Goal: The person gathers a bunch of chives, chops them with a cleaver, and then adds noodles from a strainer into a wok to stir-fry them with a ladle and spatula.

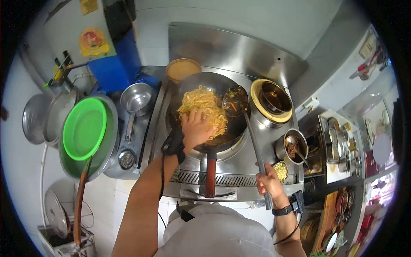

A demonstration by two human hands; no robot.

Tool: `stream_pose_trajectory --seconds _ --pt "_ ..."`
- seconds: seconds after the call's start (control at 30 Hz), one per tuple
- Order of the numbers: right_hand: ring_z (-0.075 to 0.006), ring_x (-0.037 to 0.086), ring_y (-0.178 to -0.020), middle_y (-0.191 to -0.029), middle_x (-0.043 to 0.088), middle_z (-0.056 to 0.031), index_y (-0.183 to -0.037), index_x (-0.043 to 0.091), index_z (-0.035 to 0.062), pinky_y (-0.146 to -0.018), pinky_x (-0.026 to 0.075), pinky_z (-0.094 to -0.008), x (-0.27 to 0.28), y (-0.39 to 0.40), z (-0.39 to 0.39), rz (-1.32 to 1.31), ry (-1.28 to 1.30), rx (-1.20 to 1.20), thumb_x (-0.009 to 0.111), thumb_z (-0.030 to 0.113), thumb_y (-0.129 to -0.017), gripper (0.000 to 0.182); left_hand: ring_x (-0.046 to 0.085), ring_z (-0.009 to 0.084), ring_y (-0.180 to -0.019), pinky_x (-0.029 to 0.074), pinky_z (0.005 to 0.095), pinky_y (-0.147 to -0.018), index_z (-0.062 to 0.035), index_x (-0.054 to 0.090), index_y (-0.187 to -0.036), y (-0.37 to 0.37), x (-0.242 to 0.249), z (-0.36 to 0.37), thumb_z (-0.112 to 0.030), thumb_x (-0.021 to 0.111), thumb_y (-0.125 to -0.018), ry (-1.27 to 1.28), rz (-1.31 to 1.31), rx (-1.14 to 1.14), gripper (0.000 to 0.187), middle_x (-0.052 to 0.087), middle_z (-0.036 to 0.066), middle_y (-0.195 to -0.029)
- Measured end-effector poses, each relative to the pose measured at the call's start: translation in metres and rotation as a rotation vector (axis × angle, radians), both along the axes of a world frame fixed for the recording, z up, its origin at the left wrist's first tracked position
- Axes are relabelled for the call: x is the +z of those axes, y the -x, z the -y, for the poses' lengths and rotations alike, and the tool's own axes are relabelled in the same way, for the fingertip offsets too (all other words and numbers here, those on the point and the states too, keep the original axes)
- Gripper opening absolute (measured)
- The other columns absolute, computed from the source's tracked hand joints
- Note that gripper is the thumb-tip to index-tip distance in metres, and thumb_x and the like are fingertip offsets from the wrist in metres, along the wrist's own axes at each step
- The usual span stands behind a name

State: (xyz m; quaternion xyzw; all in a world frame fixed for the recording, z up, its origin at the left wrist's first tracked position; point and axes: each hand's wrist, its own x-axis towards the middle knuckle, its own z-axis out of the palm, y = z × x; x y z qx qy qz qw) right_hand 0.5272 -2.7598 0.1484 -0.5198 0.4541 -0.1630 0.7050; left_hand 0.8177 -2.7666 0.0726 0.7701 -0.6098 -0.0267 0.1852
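Note:
A black wok point(233, 124) sits on the steel stove, with its dark handle point(210, 173) pointing toward me. A heap of yellow noodles point(204, 107) fills its left side. My left hand point(195, 128) reaches over the wok's near rim, fingers spread, touching the noodles. My right hand point(269, 180) grips the long metal handle of a ladle point(236, 100), whose bowl hangs over the wok's right side and holds dark liquid with bits of vegetable. Both wrists wear black straps with cables.
A steel pot with a yellow rim point(271, 102) stands right of the wok, a small pot with a spoon point(293, 147) nearer. An orange-filled bowl point(183, 69) sits behind. To the left, a green plate point(84, 128) rests in a basin beside a steel ladle point(135, 99). Seasoning tins point(342, 150) line the right.

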Motion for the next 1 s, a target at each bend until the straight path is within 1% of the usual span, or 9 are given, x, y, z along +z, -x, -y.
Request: stream_pose_trajectory --seconds 0.17,0.33,0.43,0.53,0.7,0.77,0.83,0.87,1.0 --pt "-0.0092 0.035 -0.030 -0.048 0.038 -0.0021 -0.112 0.035 0.0002 -0.028 0.028 -0.0204 0.002 0.010 -0.022 -0.029 -0.043 -0.092 0.044 -0.001 -0.073 0.040 -0.001 0.0295 -0.128 -0.003 0.0543 -0.098 -0.0142 0.040 -0.123 0.006 -0.027 0.058 -0.056 0.026 -0.080 -0.304 0.183 -0.210 0.062 0.009 0.013 -0.138" --pt "-0.0096 0.036 -0.030 -0.048 0.038 -0.0022 -0.112 0.035 -0.0029 -0.028 0.028 -0.0207 0.004 0.024 -0.034 -0.050 -0.075 -0.157 0.045 -0.002 -0.072 0.042 0.003 0.0298 -0.127 -0.001 0.0556 -0.097 -0.0135 0.047 -0.118 -0.003 -0.007 0.043 -0.054 0.029 -0.081 -0.421 0.210 -0.328 0.057 0.012 0.014 -0.137" --pt "-0.0095 0.037 -0.031 -0.050 0.039 -0.0023 -0.107 0.036 -0.0017 -0.029 0.029 -0.0204 0.012 0.025 -0.035 -0.003 -0.120 -0.166 0.045 -0.003 -0.073 0.035 0.022 0.0319 -0.120 0.014 0.0537 -0.094 -0.0133 0.050 -0.114 -0.003 0.020 0.009 -0.043 0.047 -0.079 0.047 0.164 -0.284 0.046 0.027 0.017 -0.130" --pt "-0.0094 0.037 -0.031 -0.050 0.039 -0.0020 -0.108 0.036 -0.0019 -0.028 0.029 -0.0207 0.009 0.023 -0.032 0.068 -0.200 -0.177 0.045 -0.004 -0.073 0.036 0.043 0.0226 -0.104 0.032 0.0334 -0.089 -0.0082 0.046 -0.113 0.036 -0.013 -0.025 -0.023 0.062 -0.074 0.308 -0.801 -0.706 0.045 0.041 0.016 -0.119" --pt "-0.0096 0.034 -0.029 -0.048 0.038 -0.0027 -0.111 0.036 -0.0012 -0.027 0.027 -0.0210 0.000 0.010 -0.025 0.026 -0.173 -0.144 0.045 -0.003 -0.070 0.042 0.028 0.0406 -0.113 0.011 0.0519 -0.093 -0.0040 0.058 -0.101 0.079 0.175 -0.141 -0.046 0.025 -0.083 0.303 -1.859 -1.239 0.057 0.041 0.026 -0.117" --pt "-0.0097 0.034 -0.029 -0.048 0.038 -0.0027 -0.112 0.035 -0.0014 -0.027 0.027 -0.0210 0.001 0.005 -0.022 0.025 -0.169 -0.135 0.045 -0.002 -0.070 0.043 0.025 0.0442 -0.115 0.007 0.0555 -0.093 -0.0031 0.060 -0.099 0.091 0.200 -0.160 -0.051 0.017 -0.085 0.379 -1.892 -1.272 0.066 0.041 0.027 -0.117" --pt "-0.0095 0.035 -0.030 -0.049 0.038 -0.0027 -0.112 0.035 -0.0017 -0.027 0.027 -0.0209 -0.002 0.004 -0.022 0.022 -0.162 -0.129 0.045 -0.002 -0.071 0.042 0.047 0.0341 -0.096 0.032 0.0506 -0.084 -0.0032 0.057 -0.101 0.102 0.211 -0.174 -0.041 0.035 -0.085 0.613 -1.851 -0.618 0.047 0.054 0.021 -0.096" --pt "-0.0095 0.035 -0.030 -0.049 0.038 -0.0027 -0.112 0.035 -0.0017 -0.027 0.027 -0.0209 -0.003 0.000 -0.021 0.017 -0.167 -0.118 0.045 -0.002 -0.071 0.042 0.047 0.0341 -0.096 0.032 0.0506 -0.084 -0.0032 0.057 -0.101 0.096 0.204 -0.176 -0.041 0.035 -0.085 0.621 -1.850 -0.605 0.047 0.054 0.021 -0.096" --pt "-0.0090 0.036 -0.031 -0.049 0.039 -0.0021 -0.107 0.038 -0.0014 -0.028 0.028 -0.0207 -0.004 -0.006 -0.012 -0.015 -0.084 -0.093 0.043 -0.002 -0.071 0.037 0.017 0.0260 -0.125 0.027 0.0403 -0.094 -0.0092 0.049 -0.114 0.048 0.123 -0.158 -0.046 0.031 -0.086 -0.096 -1.476 -0.786 0.049 0.021 0.015 -0.133"
